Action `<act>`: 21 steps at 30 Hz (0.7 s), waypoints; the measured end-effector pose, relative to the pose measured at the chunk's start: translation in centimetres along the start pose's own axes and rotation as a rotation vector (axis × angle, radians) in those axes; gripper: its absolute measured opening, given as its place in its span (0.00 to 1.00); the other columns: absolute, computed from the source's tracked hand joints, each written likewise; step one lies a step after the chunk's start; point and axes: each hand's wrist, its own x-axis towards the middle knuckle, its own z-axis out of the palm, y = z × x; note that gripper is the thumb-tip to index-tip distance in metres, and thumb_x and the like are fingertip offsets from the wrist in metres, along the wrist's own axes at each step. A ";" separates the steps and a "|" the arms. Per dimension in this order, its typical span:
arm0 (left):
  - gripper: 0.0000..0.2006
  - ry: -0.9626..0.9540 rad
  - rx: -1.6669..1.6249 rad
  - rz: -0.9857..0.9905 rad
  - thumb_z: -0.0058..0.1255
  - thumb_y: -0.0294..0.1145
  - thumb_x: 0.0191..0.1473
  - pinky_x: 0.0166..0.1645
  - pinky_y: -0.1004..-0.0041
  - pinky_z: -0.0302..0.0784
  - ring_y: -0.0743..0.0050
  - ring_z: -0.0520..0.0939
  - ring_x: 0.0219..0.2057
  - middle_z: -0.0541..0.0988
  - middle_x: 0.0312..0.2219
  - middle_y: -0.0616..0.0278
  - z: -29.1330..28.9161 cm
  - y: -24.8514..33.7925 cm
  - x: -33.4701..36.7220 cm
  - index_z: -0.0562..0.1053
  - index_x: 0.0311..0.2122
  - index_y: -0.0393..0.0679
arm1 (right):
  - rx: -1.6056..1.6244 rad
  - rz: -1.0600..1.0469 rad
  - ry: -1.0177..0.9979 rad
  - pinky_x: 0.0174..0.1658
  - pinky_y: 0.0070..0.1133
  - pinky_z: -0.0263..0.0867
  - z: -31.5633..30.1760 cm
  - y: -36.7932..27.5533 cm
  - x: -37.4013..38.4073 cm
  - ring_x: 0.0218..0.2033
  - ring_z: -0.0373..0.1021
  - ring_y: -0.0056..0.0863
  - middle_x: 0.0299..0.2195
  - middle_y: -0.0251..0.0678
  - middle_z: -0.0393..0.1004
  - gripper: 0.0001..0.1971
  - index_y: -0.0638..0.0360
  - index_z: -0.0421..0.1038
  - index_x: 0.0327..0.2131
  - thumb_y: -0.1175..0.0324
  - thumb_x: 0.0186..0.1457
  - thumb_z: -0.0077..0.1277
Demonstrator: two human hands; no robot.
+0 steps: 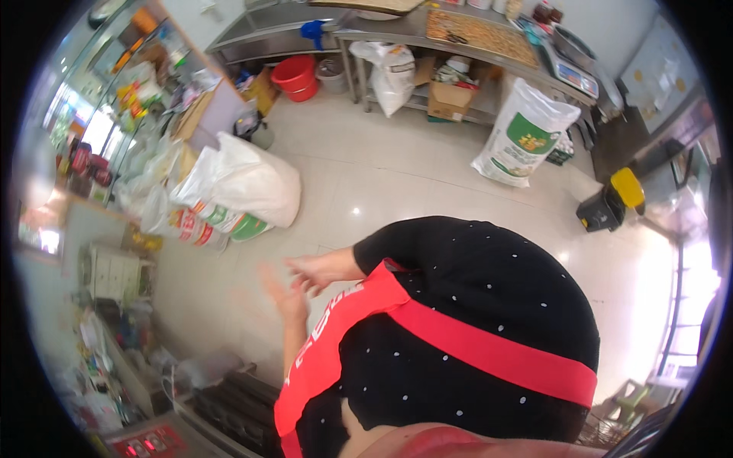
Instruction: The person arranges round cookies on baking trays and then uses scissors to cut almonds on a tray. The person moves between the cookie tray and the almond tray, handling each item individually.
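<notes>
My right hand [309,272] reaches left from a black dotted sleeve, its fingers stretched out and apart, with nothing seen in them. Close beside it, my left hand [287,296] is raised with its thumb apart from the blurred fingers, and no object shows in it. The two hands are near each other over the pale tiled floor [347,179]; whether they touch, I cannot tell. A red apron [328,328] covers my front. Nearest beyond the hands are a big white sack [256,179] and a green-and-white printed sack [244,227].
A steel table [366,34] at the back bears a tray of small brown pieces [481,34] and a scale [569,72]. Below stand a red bucket [294,78], a cardboard box [450,99] and a white sack [527,133]. A yellow-lidded bin [611,202] stands right; dark equipment [237,408] lies lower left.
</notes>
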 end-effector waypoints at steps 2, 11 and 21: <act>0.35 0.261 -0.597 -0.002 0.43 0.49 0.54 0.62 0.60 0.47 0.56 0.54 0.60 0.57 0.57 0.53 9.3 1.6 4.4 0.52 0.60 0.38 | 0.043 -0.311 0.166 0.56 0.30 0.54 -0.1 -4.7 0.1 0.58 0.56 0.37 0.59 0.48 0.53 0.34 0.56 0.46 0.61 0.42 0.59 0.27; 0.39 -0.556 -1.358 -0.961 0.37 0.63 0.52 0.55 0.60 0.58 0.59 0.58 0.58 0.56 0.57 0.56 26.4 9.1 21.2 0.50 0.60 0.43 | -1.226 -1.065 0.673 0.58 0.30 0.52 -19.7 -15.5 -11.3 0.56 0.56 0.44 0.55 0.45 0.60 0.23 0.56 0.63 0.53 0.59 0.55 0.45; 0.19 -0.857 -1.284 -1.067 0.39 0.40 0.58 0.40 0.75 0.68 0.72 0.73 0.38 0.72 0.43 0.57 48.8 13.2 43.8 0.62 0.52 0.44 | -0.950 0.276 1.348 0.43 0.32 0.66 -49.0 -8.8 -33.1 0.39 0.70 0.43 0.36 0.45 0.75 0.18 0.58 0.73 0.39 0.56 0.47 0.50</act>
